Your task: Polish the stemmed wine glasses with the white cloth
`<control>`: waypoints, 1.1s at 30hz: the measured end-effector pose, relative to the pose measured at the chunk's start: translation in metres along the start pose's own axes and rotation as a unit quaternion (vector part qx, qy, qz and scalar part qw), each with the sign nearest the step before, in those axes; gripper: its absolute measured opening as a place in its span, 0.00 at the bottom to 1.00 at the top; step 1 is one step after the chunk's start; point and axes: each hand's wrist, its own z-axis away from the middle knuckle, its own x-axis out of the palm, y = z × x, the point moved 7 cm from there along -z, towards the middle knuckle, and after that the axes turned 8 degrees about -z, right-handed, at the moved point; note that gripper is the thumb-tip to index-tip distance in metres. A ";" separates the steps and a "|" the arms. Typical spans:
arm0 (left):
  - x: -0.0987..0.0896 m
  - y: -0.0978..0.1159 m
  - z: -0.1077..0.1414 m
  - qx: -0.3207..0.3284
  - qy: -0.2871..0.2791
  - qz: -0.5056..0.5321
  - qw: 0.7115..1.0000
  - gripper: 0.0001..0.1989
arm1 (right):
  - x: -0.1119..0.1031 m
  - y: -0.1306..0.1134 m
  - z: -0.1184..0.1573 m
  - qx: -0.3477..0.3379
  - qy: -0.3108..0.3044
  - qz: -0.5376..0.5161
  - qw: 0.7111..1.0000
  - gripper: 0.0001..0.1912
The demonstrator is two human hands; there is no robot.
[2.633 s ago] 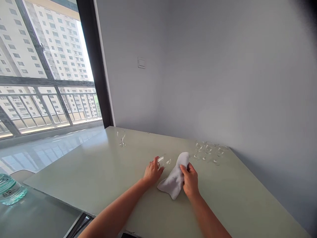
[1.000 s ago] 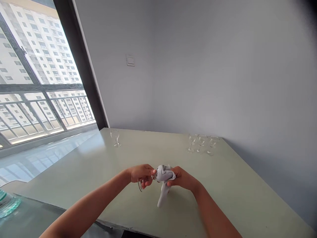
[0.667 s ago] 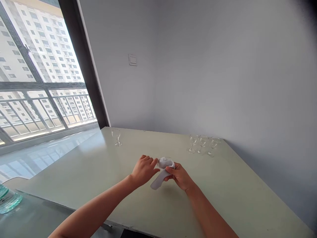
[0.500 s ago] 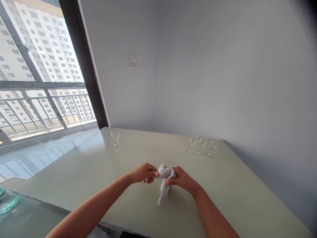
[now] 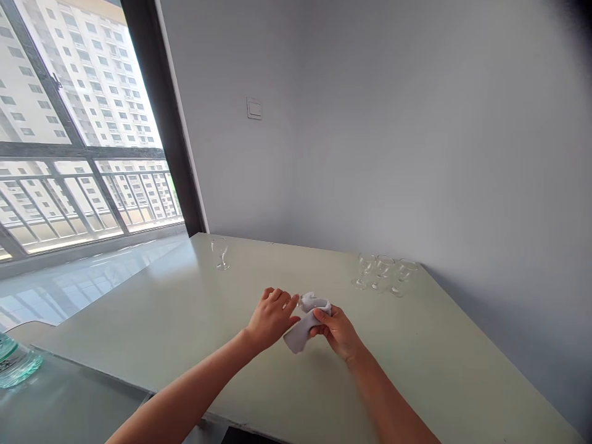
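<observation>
Cloth [image 5: 303,333] bunched up over the middle of the surface [image 5: 444,364] — and we've got the right hand [image 5: 337,331] clenched on it, fingers wrapped across the fold, while the left hand [image 5: 272,317] hovers open just beside it, fingertips almost at the cloth's top edge. Is there a glass inside that bundle? We can't tell from here. Three stemmed glasses [image 5: 383,274] stand together near the wall [image 5: 416,154], with a lone stemmed glass [image 5: 221,254] well apart to the left. What worries us: a loose grip could let anything wrapped in there slip onto that hard surface — and a wide sweep of the arm could tip those thin stems.
</observation>
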 end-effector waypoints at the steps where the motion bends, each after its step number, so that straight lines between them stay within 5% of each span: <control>1: 0.001 -0.001 0.001 -0.003 0.006 -0.001 1.000 0.15 | 0.002 0.001 0.001 0.004 -0.014 0.007 1.000 0.17; 4: 0.006 -0.008 0.001 -0.019 -0.012 0.063 0.998 0.14 | 0.008 -0.003 0.005 0.010 -0.069 0.083 0.994 0.16; 7: 0.021 -0.018 0.003 -0.059 -0.119 0.231 0.964 0.17 | 0.013 -0.010 0.010 0.025 -0.113 0.172 0.978 0.12; 10: 0.041 -0.014 0.015 -0.097 -0.273 0.442 0.849 0.23 | 0.025 -0.026 0.018 0.007 -0.163 0.262 0.951 0.07; 12: 0.048 -0.009 0.022 -0.117 -0.317 0.540 0.770 0.25 | 0.034 -0.038 0.024 -0.015 -0.194 0.309 0.931 0.08; 14: 0.053 -0.006 0.027 -0.136 -0.324 0.591 0.726 0.26 | 0.039 -0.051 0.029 -0.034 -0.213 0.344 0.914 0.10; 16: 0.057 -0.006 0.030 -0.155 -0.320 0.606 0.711 0.27 | 0.033 -0.064 0.031 -0.060 -0.198 0.378 0.902 0.11; 21: 0.064 -0.026 0.032 -0.254 -0.245 0.556 0.752 0.25 | -0.005 -0.096 0.036 -0.156 -0.032 0.447 0.880 0.17; 25: 0.063 -0.035 0.033 -0.283 -0.226 0.403 0.840 0.21 | 0.019 -0.088 0.049 -0.208 -0.069 0.593 0.775 0.20; 29: 0.044 -0.017 0.024 -0.197 -0.160 0.233 0.939 0.15 | 0.062 -0.056 0.052 -0.234 -0.142 0.678 0.682 0.19; 31: 0.031 -0.003 0.020 -0.126 -0.104 0.171 0.972 0.13 | 0.070 -0.049 0.043 -0.245 -0.125 0.685 0.675 0.18; 33: 0.020 0.010 0.019 -0.054 -0.054 0.139 0.987 0.13 | 0.066 -0.050 0.029 -0.228 -0.093 0.668 0.702 0.17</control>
